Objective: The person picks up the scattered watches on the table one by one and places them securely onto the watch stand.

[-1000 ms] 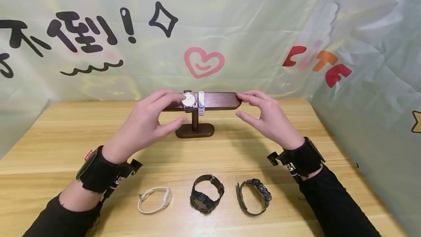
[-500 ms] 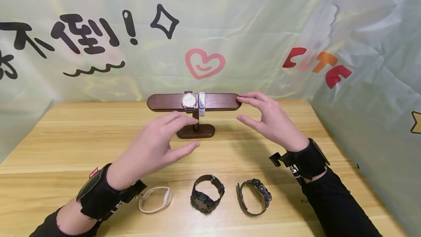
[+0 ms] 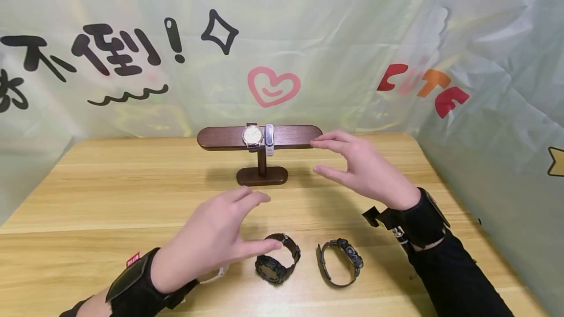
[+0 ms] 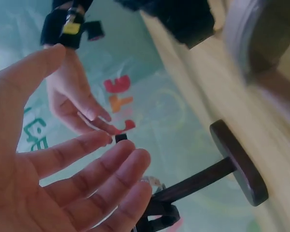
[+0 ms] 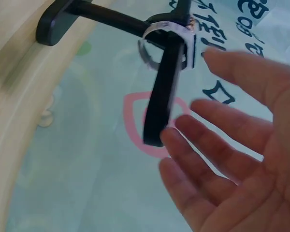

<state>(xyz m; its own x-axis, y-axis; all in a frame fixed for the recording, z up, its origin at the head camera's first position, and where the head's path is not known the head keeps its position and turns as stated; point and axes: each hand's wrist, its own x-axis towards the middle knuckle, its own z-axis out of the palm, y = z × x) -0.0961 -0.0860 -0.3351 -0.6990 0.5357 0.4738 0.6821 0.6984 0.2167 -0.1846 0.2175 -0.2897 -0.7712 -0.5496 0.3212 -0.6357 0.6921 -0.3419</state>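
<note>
A dark wooden T-shaped watch stand (image 3: 220, 138) bears a round-dial wristwatch (image 3: 252, 135) and a white fitness band (image 3: 270, 136) at its middle. My left hand (image 3: 211, 234), holding nothing, is over the near table with its thumb overlapping a black watch (image 3: 270, 269). Its wrist side hides most of a white wristband (image 3: 217, 276). My right hand (image 3: 359, 170) has loosely spread fingers, their tips right at the right end of the stand's bar. In the right wrist view, those fingertips (image 5: 171, 140) are close by the bar's end (image 5: 154, 130).
Another black watch (image 3: 350, 254) lies on the wooden table (image 3: 110, 185) at the near right. A printed cloth backdrop (image 3: 335, 38) rises behind the table and along its right side. Black wrist straps with small mounts sit on both wrists.
My left hand has drawn back from the round-dial watch on the stand toward the near watches, now covering part of the white wristband. The right hand has shifted slightly down and nearer.
</note>
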